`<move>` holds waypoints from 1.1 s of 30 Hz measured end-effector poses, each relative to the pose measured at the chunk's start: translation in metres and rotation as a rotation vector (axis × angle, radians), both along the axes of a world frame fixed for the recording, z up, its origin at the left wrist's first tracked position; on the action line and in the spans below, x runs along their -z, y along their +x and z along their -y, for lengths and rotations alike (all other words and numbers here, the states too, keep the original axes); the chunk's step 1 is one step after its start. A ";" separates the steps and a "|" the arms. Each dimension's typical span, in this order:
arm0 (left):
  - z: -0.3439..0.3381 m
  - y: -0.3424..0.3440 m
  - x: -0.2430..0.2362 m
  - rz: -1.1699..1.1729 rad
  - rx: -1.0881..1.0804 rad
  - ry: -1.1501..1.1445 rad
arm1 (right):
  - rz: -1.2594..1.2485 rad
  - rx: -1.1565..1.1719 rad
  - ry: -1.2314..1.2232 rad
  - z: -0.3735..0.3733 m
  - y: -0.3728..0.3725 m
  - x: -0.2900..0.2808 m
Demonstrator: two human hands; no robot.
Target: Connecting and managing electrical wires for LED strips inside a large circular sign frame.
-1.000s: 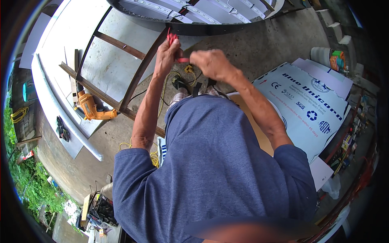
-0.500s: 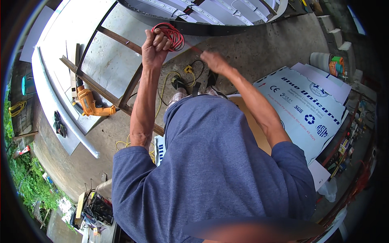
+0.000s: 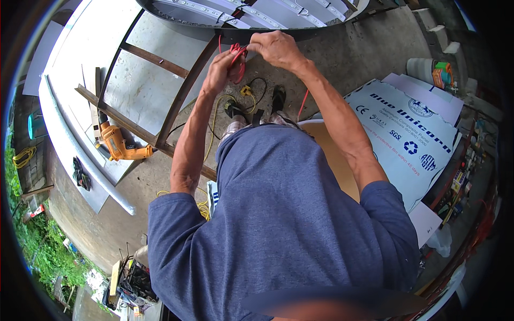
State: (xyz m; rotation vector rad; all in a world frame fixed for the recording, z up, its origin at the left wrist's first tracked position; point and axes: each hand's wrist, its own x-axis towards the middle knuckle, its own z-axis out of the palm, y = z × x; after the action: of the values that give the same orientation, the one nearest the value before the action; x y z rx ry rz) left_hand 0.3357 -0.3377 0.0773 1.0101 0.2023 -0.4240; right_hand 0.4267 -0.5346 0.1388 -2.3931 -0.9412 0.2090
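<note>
My left hand (image 3: 217, 70) is closed round a small coil of red wire (image 3: 239, 69), held up in front of me. My right hand (image 3: 278, 49) meets the coil from the right, its thumb and fingers pinched together on the wire at the top. One strand sticks up above my left hand, and another stretch of red wire (image 3: 303, 104) shows below my right forearm. Just beyond both hands is a dark-rimmed curved frame (image 3: 316, 35) with rows of light strips inside.
On the left, an orange power drill (image 3: 120, 142) lies beside a rusty metal frame (image 3: 155, 59) and pale sheets. A yellow plug (image 3: 246, 91) and cable lie near my feet. At right is a printed panel (image 3: 396, 136); a box of tools (image 3: 134, 283) stands at lower left.
My right hand has come left and up to the coil, where it now pinches the wire. My left hand has lowered slightly and turned, with the coil still in it.
</note>
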 end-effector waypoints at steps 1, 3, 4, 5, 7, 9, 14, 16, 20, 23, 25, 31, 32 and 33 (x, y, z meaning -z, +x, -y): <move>-0.004 0.002 -0.003 -0.024 -0.018 -0.086 | -0.007 0.024 0.061 0.001 0.005 0.004; -0.011 0.000 -0.008 -0.055 0.039 -0.011 | -0.083 0.115 0.104 0.005 0.009 0.013; -0.015 -0.001 -0.010 -0.072 0.067 0.031 | -0.050 0.087 0.152 0.009 0.009 0.017; -0.013 -0.001 -0.010 -0.029 0.101 0.170 | -0.065 0.107 0.139 0.013 0.007 0.022; -0.016 -0.001 -0.010 -0.009 0.102 0.120 | -0.094 0.177 0.087 0.019 0.008 0.034; -0.019 0.000 -0.008 -0.041 0.044 0.024 | -0.091 0.244 0.070 0.022 0.008 0.049; -0.023 0.009 0.003 0.063 -0.297 -0.596 | -0.170 0.259 0.151 0.019 -0.029 0.090; -0.018 0.011 0.008 0.089 -0.440 -0.638 | -0.344 0.080 -0.173 0.015 -0.057 0.091; 0.004 0.004 0.016 -0.006 -0.513 -0.236 | -0.239 -0.187 -0.277 -0.002 -0.096 0.062; 0.011 -0.003 0.017 -0.002 -0.279 0.114 | -0.098 -0.360 -0.375 -0.011 -0.085 0.035; 0.015 -0.004 0.016 0.034 -0.125 0.377 | 0.041 -0.431 -0.405 -0.018 -0.069 0.024; 0.007 0.005 0.015 0.096 0.083 0.563 | 0.273 -0.456 -0.200 -0.019 -0.004 0.013; 0.005 0.006 0.016 0.080 0.109 0.581 | 0.217 -0.445 -0.139 -0.017 -0.001 0.014; 0.003 0.008 0.017 0.067 0.105 0.593 | 0.162 -0.432 -0.082 -0.016 0.001 0.014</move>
State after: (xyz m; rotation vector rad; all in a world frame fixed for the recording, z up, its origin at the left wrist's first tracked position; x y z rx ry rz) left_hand 0.3433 -0.3410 0.0604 1.6199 0.2208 -0.4345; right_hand 0.4273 -0.5186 0.1245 -2.2766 -1.5499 0.2185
